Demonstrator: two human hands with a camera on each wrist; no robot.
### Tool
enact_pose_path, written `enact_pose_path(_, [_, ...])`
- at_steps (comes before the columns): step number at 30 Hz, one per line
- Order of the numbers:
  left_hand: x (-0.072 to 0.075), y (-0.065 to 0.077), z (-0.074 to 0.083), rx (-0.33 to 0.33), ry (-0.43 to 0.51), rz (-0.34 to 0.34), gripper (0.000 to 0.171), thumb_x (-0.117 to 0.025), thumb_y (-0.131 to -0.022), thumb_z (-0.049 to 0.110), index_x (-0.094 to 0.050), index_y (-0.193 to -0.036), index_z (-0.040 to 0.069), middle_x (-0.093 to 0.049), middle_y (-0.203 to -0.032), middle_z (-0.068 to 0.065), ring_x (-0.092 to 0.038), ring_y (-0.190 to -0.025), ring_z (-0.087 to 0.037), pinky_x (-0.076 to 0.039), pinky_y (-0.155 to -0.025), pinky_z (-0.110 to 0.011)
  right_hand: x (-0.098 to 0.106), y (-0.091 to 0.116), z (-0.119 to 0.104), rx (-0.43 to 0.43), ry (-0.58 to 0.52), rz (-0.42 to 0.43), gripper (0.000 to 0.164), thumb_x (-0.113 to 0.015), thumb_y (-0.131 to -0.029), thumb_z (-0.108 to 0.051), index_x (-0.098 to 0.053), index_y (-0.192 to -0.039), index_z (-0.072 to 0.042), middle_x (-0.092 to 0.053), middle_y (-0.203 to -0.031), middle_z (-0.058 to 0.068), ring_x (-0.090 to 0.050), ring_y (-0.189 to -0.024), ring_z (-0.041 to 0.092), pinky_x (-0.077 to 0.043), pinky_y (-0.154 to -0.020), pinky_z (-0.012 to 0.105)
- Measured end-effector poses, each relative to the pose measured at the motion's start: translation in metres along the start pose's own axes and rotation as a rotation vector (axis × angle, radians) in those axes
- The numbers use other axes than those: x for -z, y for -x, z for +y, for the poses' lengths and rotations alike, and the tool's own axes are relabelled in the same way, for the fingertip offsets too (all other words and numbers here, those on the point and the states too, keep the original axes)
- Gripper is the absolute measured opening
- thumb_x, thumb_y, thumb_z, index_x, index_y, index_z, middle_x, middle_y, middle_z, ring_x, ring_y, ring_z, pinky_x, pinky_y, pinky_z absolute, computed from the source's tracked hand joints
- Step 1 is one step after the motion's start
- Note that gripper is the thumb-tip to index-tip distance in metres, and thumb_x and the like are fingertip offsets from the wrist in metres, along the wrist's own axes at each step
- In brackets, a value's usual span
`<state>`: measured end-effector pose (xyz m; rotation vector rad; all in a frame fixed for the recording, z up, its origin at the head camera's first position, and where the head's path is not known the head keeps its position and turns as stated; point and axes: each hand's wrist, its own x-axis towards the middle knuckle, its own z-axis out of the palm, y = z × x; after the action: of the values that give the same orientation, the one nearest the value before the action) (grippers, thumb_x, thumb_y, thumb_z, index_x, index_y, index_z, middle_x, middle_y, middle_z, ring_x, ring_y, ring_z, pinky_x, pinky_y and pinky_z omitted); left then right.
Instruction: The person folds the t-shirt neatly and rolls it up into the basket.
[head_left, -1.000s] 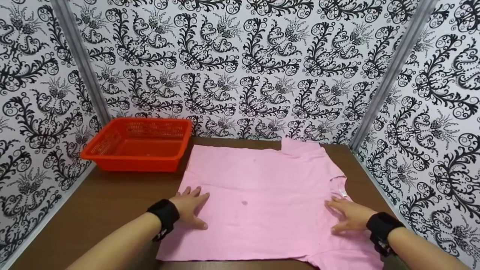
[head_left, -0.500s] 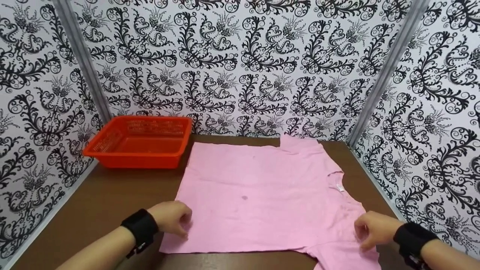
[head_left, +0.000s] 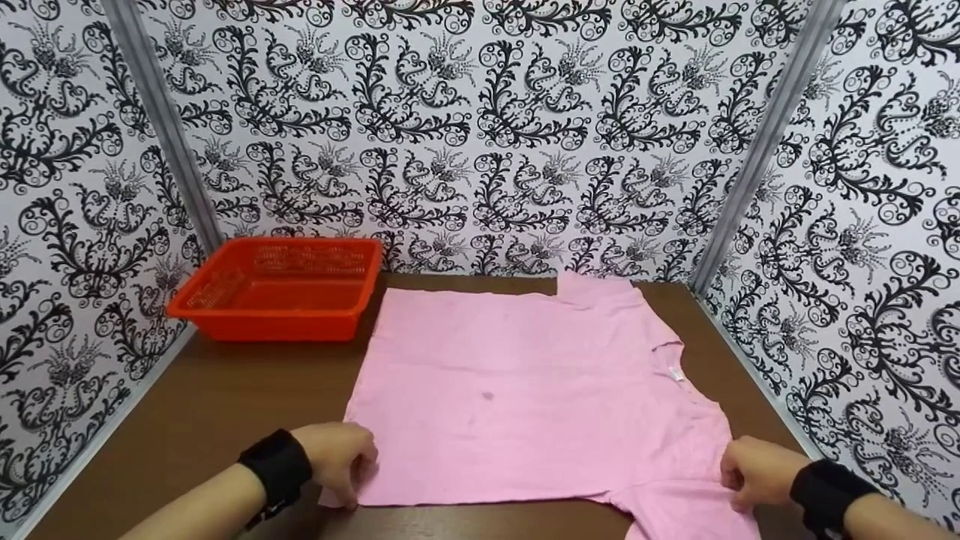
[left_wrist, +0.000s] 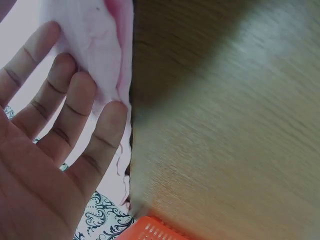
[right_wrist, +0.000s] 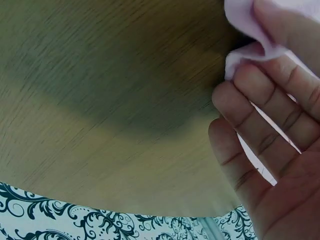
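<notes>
The pink shirt lies flat on the tabletop, neck to the right. The left hand is at its near left corner; I cannot tell if it pinches the cloth. The right hand pinches the near shoulder. The hands sit far apart, maybe to hold that side straight. The basket is far left, likely out of the way. The right wrist view shows cloth against the thumb; the head view hides that. Only the head view shows the spot.
</notes>
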<state>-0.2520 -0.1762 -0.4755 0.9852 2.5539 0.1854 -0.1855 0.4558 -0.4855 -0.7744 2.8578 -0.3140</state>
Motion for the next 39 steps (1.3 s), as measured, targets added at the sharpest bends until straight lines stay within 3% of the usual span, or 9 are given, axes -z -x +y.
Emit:
enact_pose_path(5, [0.003, -0.004, 0.0, 0.015, -0.018, 0.014, 0.02, -0.08, -0.064, 0.013, -0.063, -0.068, 0.023, -0.051, -0.063, 0.01, -0.045, -0.06, -0.009, -0.037, -0.054, -0.026, 0.005, -0.008, 0.003, 0.056, -0.019, -0.017, 0.024, -0.079, -0.054, -0.011, -0.057, -0.052, -0.02, -0.042, -0.052, -0.024, -0.035, -0.047, -0.005, -0.033, -0.044, 0.017])
enact_pose_path(12, [-0.003, -0.021, -0.019, -0.058, -0.054, 0.159, 0.015, -0.068, -0.072, 0.012, -0.059, -0.069, 0.024, -0.044, -0.058, 0.011, -0.041, -0.054, -0.009, -0.035, -0.05, -0.025, 0.025, -0.018, 0.013, 0.107, -0.195, -0.113, 0.012, -0.076, -0.065, -0.012, -0.065, -0.061, -0.015, -0.052, -0.056, -0.019, -0.042, -0.051, -0.008, -0.038, -0.046, 0.016])
enact_pose_path(14, [0.001, -0.023, -0.026, -0.066, 0.005, 0.2, 0.013, -0.066, -0.075, 0.012, -0.06, -0.072, 0.023, -0.047, -0.061, 0.01, -0.044, -0.057, -0.009, -0.037, -0.052, -0.025, 0.034, -0.02, 0.016, 0.1, -0.261, -0.139, 0.01, -0.073, -0.068, -0.01, -0.065, -0.065, -0.013, -0.053, -0.058, -0.018, -0.043, -0.052, -0.007, -0.04, -0.047, 0.017])
enact_pose_path(20, [0.026, -0.021, -0.05, -0.078, 0.315, 0.346, 0.007, -0.066, -0.086, 0.02, -0.068, -0.08, 0.02, -0.057, -0.07, 0.009, -0.049, -0.065, -0.008, -0.044, -0.056, -0.024, 0.063, -0.033, 0.028, 0.075, -0.438, -0.211, 0.008, -0.068, -0.075, -0.008, -0.063, -0.071, -0.005, -0.051, -0.061, -0.016, -0.044, -0.052, -0.006, -0.039, -0.046, 0.018])
enact_pose_path(24, [0.038, -0.027, -0.061, -0.007, 0.399, 0.454, 0.006, -0.067, -0.087, 0.019, -0.069, -0.081, 0.015, -0.059, -0.073, 0.004, -0.05, -0.066, -0.011, -0.043, -0.057, -0.026, 0.076, -0.041, 0.037, 0.023, -0.518, -0.22, 0.011, -0.066, -0.08, -0.009, -0.062, -0.074, 0.0, -0.053, -0.063, -0.013, -0.045, -0.051, -0.003, -0.039, -0.045, 0.018])
enact_pose_path(30, [0.047, -0.046, -0.062, 0.231, 0.447, 0.529, 0.007, -0.065, -0.088, 0.017, -0.069, -0.087, 0.011, -0.063, -0.077, -0.002, -0.054, -0.067, -0.016, -0.048, -0.061, -0.029, 0.086, -0.055, 0.047, -0.096, -0.585, -0.156, 0.013, -0.061, -0.084, -0.009, -0.061, -0.085, 0.004, -0.058, -0.071, -0.004, -0.052, -0.057, 0.005, -0.046, -0.051, 0.024])
enact_pose_path(35, [0.053, -0.065, -0.053, 0.348, 0.287, 0.615, 0.011, -0.064, -0.087, 0.015, -0.069, -0.088, 0.005, -0.062, -0.074, -0.006, -0.053, -0.063, -0.019, -0.047, -0.059, -0.032, 0.082, -0.074, 0.06, -0.173, -0.58, -0.041, 0.016, -0.056, -0.089, -0.01, -0.056, -0.09, 0.005, -0.056, -0.08, 0.008, -0.057, -0.066, 0.016, -0.053, -0.057, 0.036])
enact_pose_path(39, [0.052, -0.079, -0.048, 0.412, 0.074, 0.655, 0.012, -0.062, -0.088, 0.011, -0.069, -0.087, 0.001, -0.067, -0.076, -0.01, -0.06, -0.064, -0.022, -0.051, -0.06, -0.039, 0.067, -0.092, 0.072, -0.218, -0.402, 0.133, 0.013, -0.057, -0.091, -0.013, -0.056, -0.086, -0.001, -0.053, -0.074, 0.006, -0.053, -0.059, 0.014, -0.049, -0.051, 0.03])
